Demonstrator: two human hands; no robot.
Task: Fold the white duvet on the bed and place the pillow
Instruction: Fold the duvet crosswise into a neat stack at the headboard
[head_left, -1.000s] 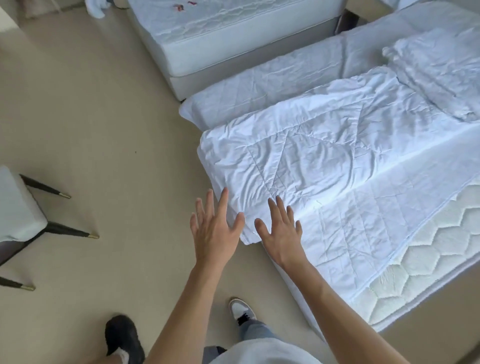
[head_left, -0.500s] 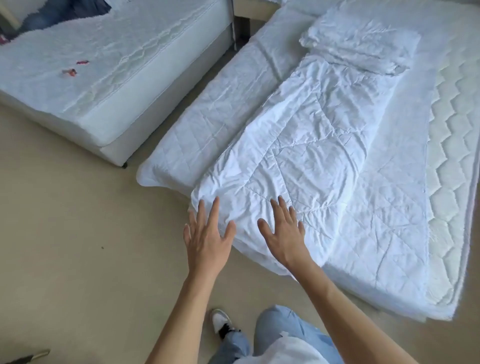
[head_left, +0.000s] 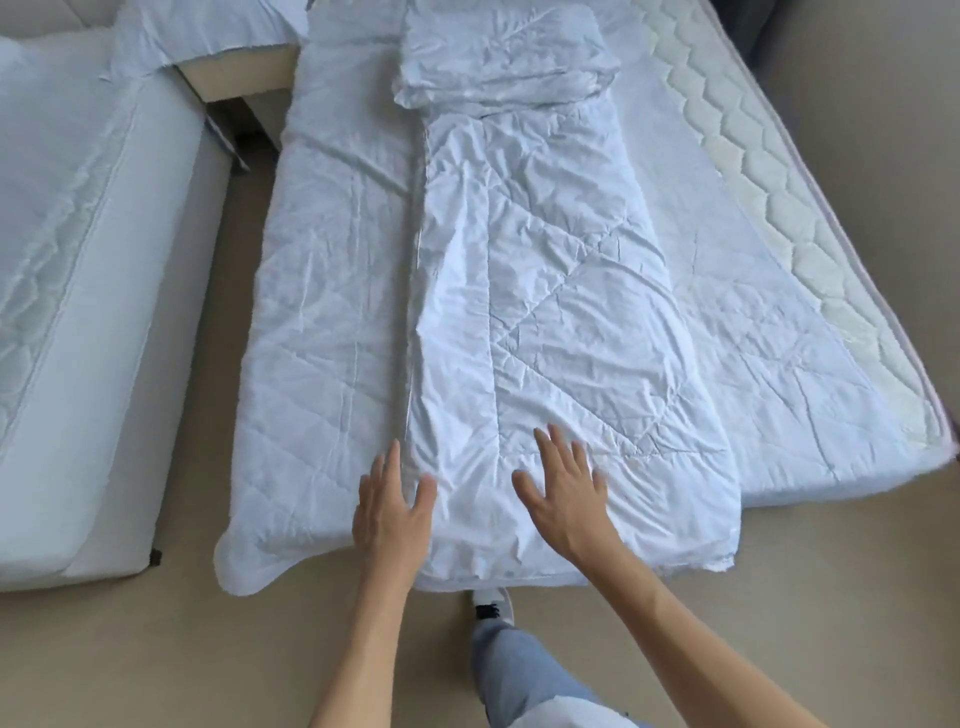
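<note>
The white duvet (head_left: 545, 312) lies folded into a long strip down the middle of the bed (head_left: 753, 208), its near end hanging over the foot. A white pillow (head_left: 504, 52) rests at the far end of the strip. My left hand (head_left: 392, 512) is flat with straight fingers at the duvet's near left edge. My right hand (head_left: 563, 491) lies flat, fingers spread, on the duvet's near end. Neither hand grips the cloth.
A quilted white mattress pad (head_left: 322, 322) covers the bed beneath the duvet, its corner drooping to the floor. A second mattress (head_left: 67, 260) stands to the left across a narrow gap. Beige floor (head_left: 156, 649) lies around my feet.
My view has swung round to face the foot of the bed. Both hands moved forward from beside the duvet's corner onto its near end.
</note>
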